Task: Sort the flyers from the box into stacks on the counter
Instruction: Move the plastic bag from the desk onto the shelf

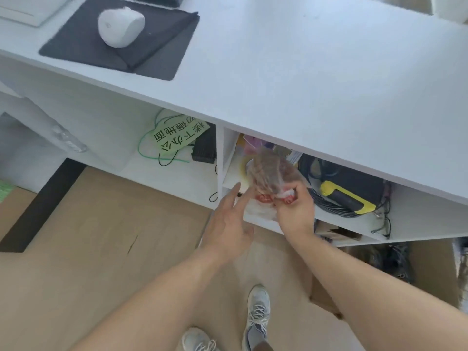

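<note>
Under white counter (304,79), flyer (266,173) pinched by right hand (296,211), left hand (228,229) beside.

Just one view, a wide-angle cam on the person's head. It looked steeply down and forward from above the counter (304,79), close enough that both forearms filled the bottom, with the shelves (177,173) under it mid-frame and the floor (101,249) and shoes (257,312) right below.
</note>
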A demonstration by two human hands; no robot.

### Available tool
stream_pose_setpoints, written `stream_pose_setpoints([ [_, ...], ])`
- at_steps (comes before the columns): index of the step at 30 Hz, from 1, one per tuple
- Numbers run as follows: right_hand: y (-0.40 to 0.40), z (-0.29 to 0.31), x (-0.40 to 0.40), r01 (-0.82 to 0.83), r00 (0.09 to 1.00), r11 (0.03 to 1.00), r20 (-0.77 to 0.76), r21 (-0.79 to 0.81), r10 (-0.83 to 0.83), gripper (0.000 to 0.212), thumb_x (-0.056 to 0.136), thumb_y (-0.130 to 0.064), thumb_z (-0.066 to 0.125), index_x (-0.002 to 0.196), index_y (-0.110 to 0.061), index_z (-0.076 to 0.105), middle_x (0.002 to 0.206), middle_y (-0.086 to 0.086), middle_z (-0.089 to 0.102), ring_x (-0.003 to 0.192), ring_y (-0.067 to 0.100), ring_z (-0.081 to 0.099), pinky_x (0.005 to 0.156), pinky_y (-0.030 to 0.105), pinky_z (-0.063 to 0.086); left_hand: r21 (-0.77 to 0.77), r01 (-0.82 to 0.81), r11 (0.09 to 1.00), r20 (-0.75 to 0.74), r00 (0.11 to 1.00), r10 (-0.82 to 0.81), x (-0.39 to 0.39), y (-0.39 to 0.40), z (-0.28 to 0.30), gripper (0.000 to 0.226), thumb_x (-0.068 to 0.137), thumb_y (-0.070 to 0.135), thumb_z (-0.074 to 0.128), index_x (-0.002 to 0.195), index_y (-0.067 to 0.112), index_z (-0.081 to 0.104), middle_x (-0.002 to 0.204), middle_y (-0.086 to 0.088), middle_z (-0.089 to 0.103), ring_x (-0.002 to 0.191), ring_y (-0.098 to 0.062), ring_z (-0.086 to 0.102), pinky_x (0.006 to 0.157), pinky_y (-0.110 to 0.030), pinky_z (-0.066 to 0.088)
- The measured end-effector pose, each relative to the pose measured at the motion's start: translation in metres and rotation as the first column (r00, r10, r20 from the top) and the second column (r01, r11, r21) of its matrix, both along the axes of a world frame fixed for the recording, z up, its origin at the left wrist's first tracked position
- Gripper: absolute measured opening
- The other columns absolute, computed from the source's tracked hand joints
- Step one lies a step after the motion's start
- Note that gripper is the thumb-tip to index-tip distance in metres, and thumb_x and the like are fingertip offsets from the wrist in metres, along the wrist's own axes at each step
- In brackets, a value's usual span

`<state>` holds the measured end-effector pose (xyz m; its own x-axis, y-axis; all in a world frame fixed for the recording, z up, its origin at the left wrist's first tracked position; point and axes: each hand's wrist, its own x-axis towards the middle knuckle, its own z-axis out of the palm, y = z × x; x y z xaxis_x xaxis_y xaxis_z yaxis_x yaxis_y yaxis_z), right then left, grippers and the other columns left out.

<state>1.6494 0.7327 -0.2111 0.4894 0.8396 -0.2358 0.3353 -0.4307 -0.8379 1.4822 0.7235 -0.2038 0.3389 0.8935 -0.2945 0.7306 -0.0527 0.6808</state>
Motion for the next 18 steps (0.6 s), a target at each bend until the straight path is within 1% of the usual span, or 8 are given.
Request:
stream_pose_setpoints([
  [3,0.05,-0.021,0.013,0.01,1.0,0.999,0.02,0.042,-0.011,0.028,0.087,0.003,0.064,0.095,-0.023,0.056,0.09,-0.01,0.064,0.079,0.009,0.06,0.044,0.007,0.04,0.015,0.123,0.992,-0.139,0.983,-0.12,0.005,0.033,-0.009,0.089,0.094,0.021,0.064,0.159,0.039,0.006,0.168,0.007,-0.003,0.152,-0.019,0.015,0.12,-0.041,0.029],
  [4,0.066,-0.029,0.017,0.013,0.999,0.999,0.032,0.053,-0.015,0.026,0.088,-0.001,0.065,0.098,-0.022,0.056,0.092,-0.01,0.063,0.081,0.011,0.061,0.047,0.009,0.04,-0.002,0.128,0.992,-0.177,0.976,-0.127,0.007,0.043,-0.014,0.086,0.096,0.025,0.063,0.159,0.039,0.006,0.168,0.008,-0.003,0.151,-0.02,0.021,0.117,-0.04,0.034],
  [6,0.092,-0.049,0.023,-0.002,0.998,0.999,0.069,0.048,-0.001,0.026,0.089,-0.01,0.07,0.109,-0.02,0.055,0.1,-0.007,0.064,0.094,0.017,0.062,0.07,0.021,0.048,-0.045,0.108,0.993,-0.223,0.968,-0.115,0.01,0.059,-0.025,0.081,0.097,0.03,0.06,0.159,0.038,0.008,0.168,0.01,-0.004,0.147,-0.019,0.031,0.112,-0.038,0.041],
  [8,0.108,-0.075,0.032,-0.077,0.988,0.997,0.133,-0.011,0.078,0.048,0.088,-0.015,0.075,0.129,-0.021,0.052,0.126,0.0,0.061,0.117,0.023,0.059,0.095,0.033,0.05,-0.05,0.092,0.995,-0.237,0.966,-0.101,0.013,0.067,-0.038,0.081,0.098,0.032,0.059,0.159,0.038,0.007,0.168,0.009,-0.004,0.149,-0.019,0.028,0.111,-0.034,0.041],
  [10,0.111,-0.093,0.041,-0.08,0.982,0.992,0.162,-0.098,0.095,0.076,0.086,-0.016,0.078,0.15,-0.024,0.039,0.152,0.004,0.044,0.135,0.026,0.049,0.109,0.037,0.043,-0.053,0.092,0.994,-0.258,0.961,-0.103,0.014,0.066,-0.05,0.082,0.098,0.031,0.058,0.16,0.037,0.005,0.168,0.009,-0.006,0.151,-0.019,0.023,0.112,-0.034,0.039],
  [13,0.099,-0.097,0.048,-0.087,0.976,0.989,0.187,-0.118,0.108,0.096,0.085,-0.024,0.081,0.16,-0.028,0.022,0.164,0.003,0.028,0.147,0.028,0.035,0.115,0.046,0.038,-0.098,0.084,0.992,-0.277,0.955,-0.109,0.012,0.055,-0.062,0.085,0.098,0.03,0.058,0.159,0.038,0.0,0.168,0.009,-0.009,0.151,-0.02,0.021,0.113,-0.033,0.037],
  [16,0.073,-0.086,0.05,-0.182,0.937,0.979,0.285,-0.091,0.201,0.096,0.085,-0.042,0.078,0.16,-0.033,0.018,0.164,-0.001,0.027,0.149,0.024,0.032,0.109,0.05,0.044,-0.141,0.051,0.989,-0.265,0.96,-0.088,0.007,0.042,-0.06,0.085,0.098,0.031,0.058,0.159,0.039,-0.001,0.168,0.01,-0.009,0.153,-0.018,0.015,0.117,-0.03,0.031],
  [18,0.05,-0.074,0.05,-0.232,0.92,0.962,0.29,-0.145,0.266,0.094,0.089,-0.046,0.073,0.161,-0.036,0.013,0.168,-0.005,0.019,0.153,0.02,0.023,0.108,0.049,0.044,-0.16,0.012,0.987,-0.238,0.97,-0.05,0.003,0.032,-0.051,0.083,0.099,0.033,0.058,0.159,0.037,0.001,0.168,0.009,-0.006,0.153,-0.016,0.014,0.119,-0.028,0.029],
])
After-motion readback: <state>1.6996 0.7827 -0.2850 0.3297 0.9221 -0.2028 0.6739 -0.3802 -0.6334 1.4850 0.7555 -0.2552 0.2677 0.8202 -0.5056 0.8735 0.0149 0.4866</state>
